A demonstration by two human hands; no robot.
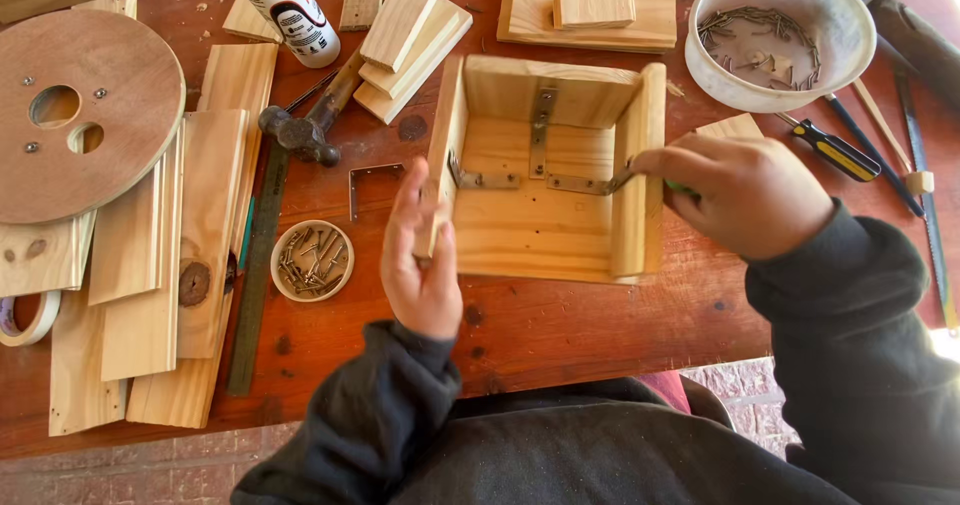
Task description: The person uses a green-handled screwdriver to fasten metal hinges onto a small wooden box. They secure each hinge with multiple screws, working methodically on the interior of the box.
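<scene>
An open pine box (pixel 545 215) with three walls stands on the red-brown table, with metal corner brackets (pixel 540 135) fixed inside it. My left hand (pixel 420 255) presses flat against the outside of its left wall. My right hand (pixel 745 195) rests against the right wall, fingers closed around a small green-handled tool; its metal tip reaches over the wall to a bracket (pixel 590 183) at the inside right corner.
A hammer (pixel 305 130), a loose bracket (pixel 372 180) and a small dish of screws (pixel 312 260) lie left of the box. Pine planks (pixel 180 255) and a round wooden disc (pixel 80 115) fill the left side. A white bowl of nails (pixel 780 35) and screwdrivers (pixel 835 150) are at right.
</scene>
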